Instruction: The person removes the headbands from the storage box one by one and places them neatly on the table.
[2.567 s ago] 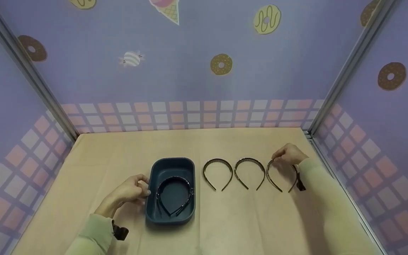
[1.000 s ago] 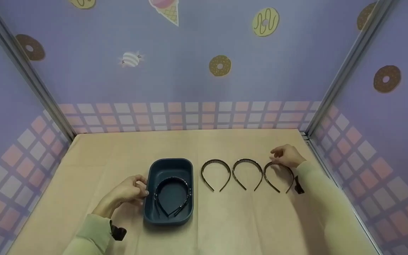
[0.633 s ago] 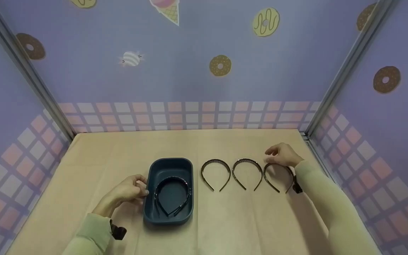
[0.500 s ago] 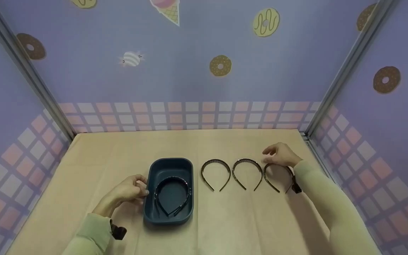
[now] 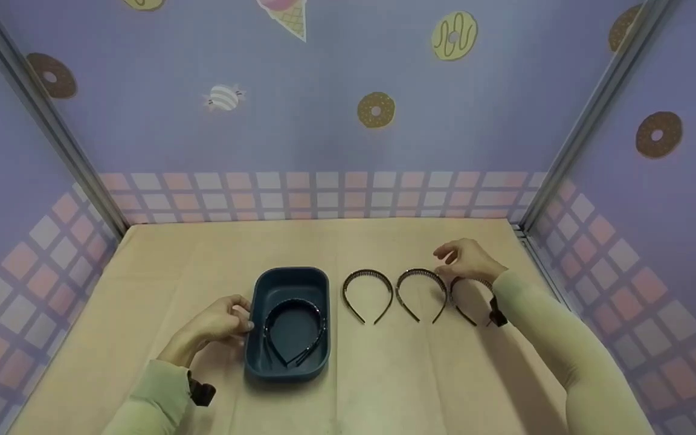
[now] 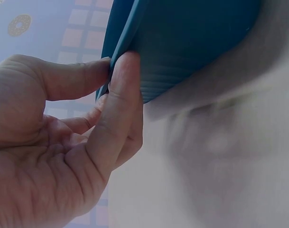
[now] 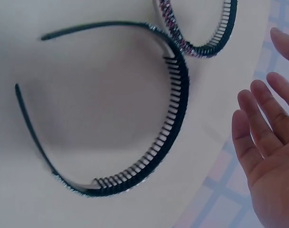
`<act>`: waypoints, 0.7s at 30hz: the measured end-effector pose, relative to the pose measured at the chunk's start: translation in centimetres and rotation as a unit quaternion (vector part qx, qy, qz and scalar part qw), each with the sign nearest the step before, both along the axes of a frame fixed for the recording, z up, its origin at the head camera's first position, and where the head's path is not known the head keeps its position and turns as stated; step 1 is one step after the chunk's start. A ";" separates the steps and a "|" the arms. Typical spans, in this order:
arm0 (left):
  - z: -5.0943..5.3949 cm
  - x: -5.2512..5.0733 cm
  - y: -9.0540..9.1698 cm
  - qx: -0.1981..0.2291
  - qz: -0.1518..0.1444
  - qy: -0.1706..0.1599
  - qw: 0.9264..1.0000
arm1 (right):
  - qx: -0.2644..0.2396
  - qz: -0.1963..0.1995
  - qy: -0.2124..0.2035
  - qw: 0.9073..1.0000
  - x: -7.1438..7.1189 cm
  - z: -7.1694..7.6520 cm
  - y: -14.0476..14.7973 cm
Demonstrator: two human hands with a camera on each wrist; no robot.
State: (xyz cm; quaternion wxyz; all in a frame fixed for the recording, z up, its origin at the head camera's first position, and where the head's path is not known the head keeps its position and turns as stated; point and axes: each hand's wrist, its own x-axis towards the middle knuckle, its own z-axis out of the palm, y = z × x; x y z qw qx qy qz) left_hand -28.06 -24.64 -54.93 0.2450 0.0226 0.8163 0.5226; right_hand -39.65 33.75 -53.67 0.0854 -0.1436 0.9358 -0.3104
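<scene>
Left hand point(image 5: 221, 319) pinches the tray's rim point(image 5: 290, 271); empty right hand point(image 5: 469, 260), fingers parted, hovers by headbands point(image 5: 422, 272), short of the table's back edge point(image 5: 384, 220).

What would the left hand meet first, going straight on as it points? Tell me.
The blue box, at once: the left hand pinches its side. Beyond that, the headbands inside look next in line, though depth is unclear.
</scene>
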 end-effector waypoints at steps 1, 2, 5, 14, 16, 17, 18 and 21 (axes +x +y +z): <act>0.0 0.0 0.0 0.001 -0.001 0.000 1.000 | -0.003 0.002 -0.001 1.000 0.0 0.1 -0.2; 0.0 -0.1 0.0 0.001 -0.003 0.001 1.000 | -0.004 0.002 -0.004 1.000 -0.1 0.2 -0.4; 0.1 -0.2 0.0 0.004 -0.004 0.005 1.000 | -0.010 0.006 -0.009 1.000 -0.1 0.8 -1.1; -0.1 0.0 0.0 -0.003 -0.001 0.003 1.000 | -0.014 0.051 0.012 0.999 0.5 1.8 -4.1; -0.1 0.1 0.0 -0.005 0.002 0.005 1.000 | -0.015 0.063 0.015 0.998 0.7 1.9 -4.9; -0.1 0.1 -0.1 -0.005 0.000 0.007 1.000 | -0.016 0.069 0.017 0.997 0.8 2.0 -5.2; -0.1 0.1 -0.1 -0.005 0.000 0.009 1.000 | -0.017 0.074 0.017 0.997 0.9 2.1 -5.6; -0.1 0.1 -0.1 -0.006 0.002 0.011 1.000 | -0.021 0.094 0.021 0.995 1.1 2.4 -6.6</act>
